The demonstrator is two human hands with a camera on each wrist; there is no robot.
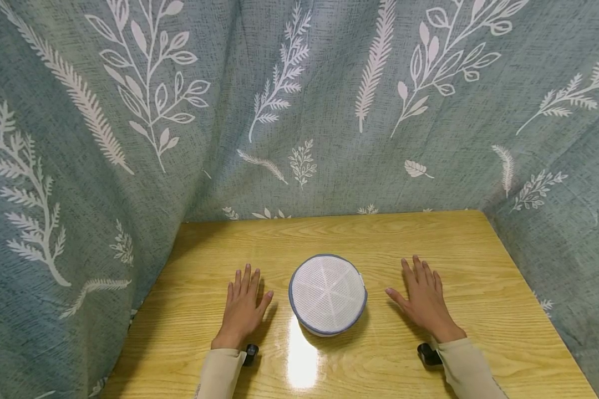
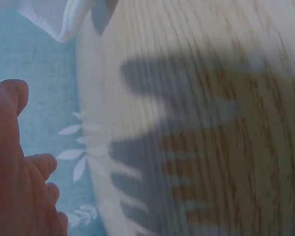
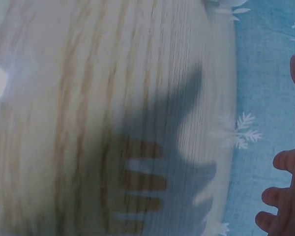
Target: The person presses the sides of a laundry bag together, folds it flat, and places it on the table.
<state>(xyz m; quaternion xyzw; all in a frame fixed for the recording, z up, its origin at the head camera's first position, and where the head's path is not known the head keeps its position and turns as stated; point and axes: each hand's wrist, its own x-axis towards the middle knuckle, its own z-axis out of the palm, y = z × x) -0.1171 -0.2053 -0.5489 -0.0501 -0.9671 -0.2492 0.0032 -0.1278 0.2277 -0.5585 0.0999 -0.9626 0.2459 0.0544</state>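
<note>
A round white mesh laundry bag (image 1: 328, 293) with blue edging stands on the wooden table, between the two hands. Seams fan out from the centre of its top, and a small white tab sticks out at its right edge. To its left is my left hand (image 1: 243, 310), fingers straight and thumb spread, touching nothing. My right hand (image 1: 424, 302) is held the same way on the other side, apart from the bag. Shadows below both hands in the wrist views show them raised off the wood. White mesh fabric (image 2: 64, 19) enters the left wrist view's top corner.
The wooden table (image 1: 204, 244) has a bright glare spot in front of the bag. A blue-green curtain with white leaf prints (image 1: 329, 166) hangs behind the table and along both sides. Black straps or devices (image 1: 429, 354) sit at both wrists, beside beige sleeves (image 1: 219, 371).
</note>
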